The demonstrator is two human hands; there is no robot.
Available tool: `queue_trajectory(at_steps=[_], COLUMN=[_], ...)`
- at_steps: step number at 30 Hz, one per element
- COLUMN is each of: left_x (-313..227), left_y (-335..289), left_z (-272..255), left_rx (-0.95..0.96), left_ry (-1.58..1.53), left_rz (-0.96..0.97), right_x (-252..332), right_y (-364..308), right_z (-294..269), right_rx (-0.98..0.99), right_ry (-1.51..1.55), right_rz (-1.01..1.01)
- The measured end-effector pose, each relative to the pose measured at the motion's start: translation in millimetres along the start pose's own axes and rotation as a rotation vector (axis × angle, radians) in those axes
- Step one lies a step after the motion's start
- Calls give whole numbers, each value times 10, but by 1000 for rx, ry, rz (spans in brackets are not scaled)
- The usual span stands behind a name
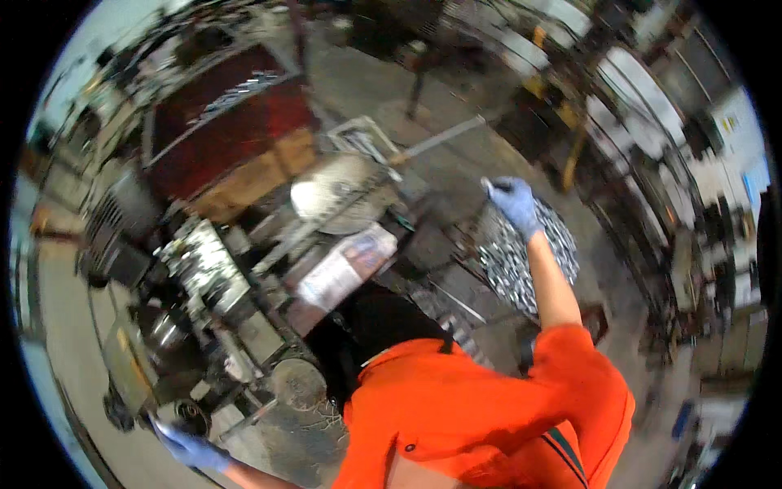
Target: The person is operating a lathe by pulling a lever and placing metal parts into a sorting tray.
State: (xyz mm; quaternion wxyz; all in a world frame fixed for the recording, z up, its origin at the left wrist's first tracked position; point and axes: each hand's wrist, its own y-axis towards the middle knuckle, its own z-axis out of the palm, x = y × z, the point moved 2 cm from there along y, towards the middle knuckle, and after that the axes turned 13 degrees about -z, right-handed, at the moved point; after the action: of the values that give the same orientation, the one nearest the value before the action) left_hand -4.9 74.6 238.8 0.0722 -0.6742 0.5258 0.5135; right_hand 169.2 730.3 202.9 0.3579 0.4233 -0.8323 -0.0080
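Note:
My right hand [515, 205], in a blue glove, is raised above a round heap of small shiny metal parts [498, 259]. Its fingers are pinched together on a small light-coloured piece [486, 184], too blurred to identify. At the lower left, my left hand [189, 447], gloved alike, reaches out beside a dark round wheel [191, 416] on a machine [208, 273]. The left fingers look stretched out, though motion blurs them, and I see nothing held in them. Whether they touch the machine I cannot tell.
A dark red tray [236, 155] holding several metal rods stands at the upper left. A pale round pan [338, 191] and a printed bag [349, 265] lie near the middle, with a long metal bar [440, 138] across. Racks and equipment [643, 163] line the right side.

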Motion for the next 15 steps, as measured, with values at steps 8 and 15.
queue_trajectory(at_steps=[8, 15], left_x=[958, 1352], left_y=[-639, -522], left_z=[857, 834], left_rx=[753, 748], left_ry=[205, 60], left_rz=[-290, -422], right_x=[-1737, -2029], right_y=[-495, -456], right_z=[-235, 273], right_rx=[179, 522], right_ry=[-354, -373], right_rz=[517, 457])
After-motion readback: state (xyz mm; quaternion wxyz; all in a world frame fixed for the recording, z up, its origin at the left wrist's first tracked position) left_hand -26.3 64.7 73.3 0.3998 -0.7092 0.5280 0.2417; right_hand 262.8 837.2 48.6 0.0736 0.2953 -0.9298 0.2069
